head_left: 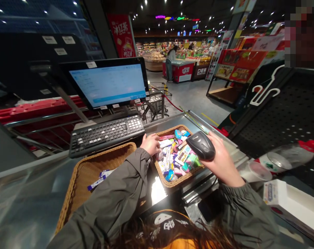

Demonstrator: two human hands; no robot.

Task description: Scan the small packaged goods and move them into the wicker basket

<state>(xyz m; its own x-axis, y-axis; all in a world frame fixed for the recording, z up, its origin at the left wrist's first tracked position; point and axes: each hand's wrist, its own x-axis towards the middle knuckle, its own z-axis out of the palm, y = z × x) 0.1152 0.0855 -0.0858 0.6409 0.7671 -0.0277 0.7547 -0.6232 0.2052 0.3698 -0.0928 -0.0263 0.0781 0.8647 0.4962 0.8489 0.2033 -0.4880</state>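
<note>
A black handheld barcode scanner (201,145) is in my right hand (223,160), its head tilted over the right side of a wicker basket (169,185). Small wrapped sweets and snack bars (182,155) in many colours fill that basket. At its left rim is my left hand (151,143), fingers curled over the edge among the sweets and closed near a small round wrapped piece (160,154). Whatever the fingertips grip is hidden. To the left stands a larger wicker basket (79,180) with a few blue-and-white packets (101,178) inside, partly covered by my left sleeve.
A monitor (110,83) and black keyboard (107,135) stand beyond the left basket. On the right are a plastic cup (258,171), a clear bottle with a red cap (297,154) and a white open box (297,200). A person (312,38) is at the right edge.
</note>
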